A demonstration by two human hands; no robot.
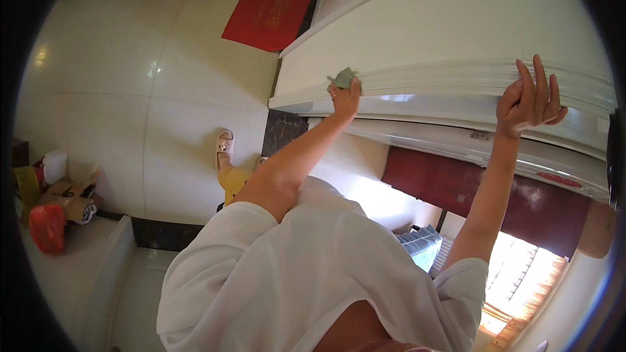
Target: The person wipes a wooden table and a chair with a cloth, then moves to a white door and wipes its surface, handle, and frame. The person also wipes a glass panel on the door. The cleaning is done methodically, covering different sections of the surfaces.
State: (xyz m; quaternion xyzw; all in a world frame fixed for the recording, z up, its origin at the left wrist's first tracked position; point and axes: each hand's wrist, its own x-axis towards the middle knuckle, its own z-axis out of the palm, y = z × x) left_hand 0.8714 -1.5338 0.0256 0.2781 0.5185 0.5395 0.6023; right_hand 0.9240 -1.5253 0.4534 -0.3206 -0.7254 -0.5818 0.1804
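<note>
A long white door panel (417, 32) with a ridged edge stretches across the upper right. My left hand (346, 99) is closed around a crumpled grey-green cloth (344, 79), which lies against the ridged edge near the panel's left end. Farther right, my right hand (531, 101) rests at the same edge. Its fingers are spread and I see nothing held in them.
A red mat (272, 6) lies on the pale tiled floor (98, 85). At left, a red plastic bag (47, 228) and a cardboard box (72, 199) sit on a ledge. Dark red panels (450, 182) and a bright window (521, 274) are at lower right.
</note>
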